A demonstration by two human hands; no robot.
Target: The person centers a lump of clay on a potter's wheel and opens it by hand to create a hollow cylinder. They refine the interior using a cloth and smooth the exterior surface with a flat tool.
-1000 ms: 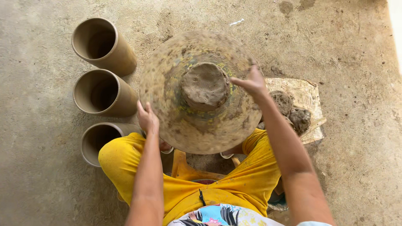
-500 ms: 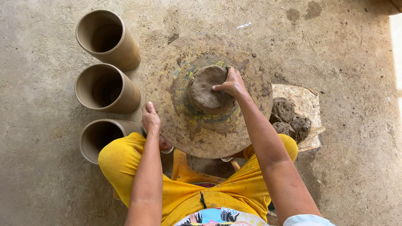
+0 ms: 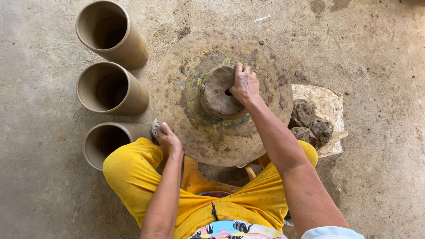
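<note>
**Clay centring on wheel: opening step**

Fingers of the right hand (image 3: 245, 84) are together and curled, pressed into the top of the clay lump (image 3: 217, 92), which sits at the centre of the wheel (image 3: 186, 119). The left hand (image 3: 170, 140) rests flat, fingers together, on the near-left rim of the wheel. Judged step: opening the lump. The next move likely calls for steady downward pressure kept on centre. Three cylinders (image 3: 110, 90) stand left; spare clay lumps (image 3: 310, 121) lie right.
</note>
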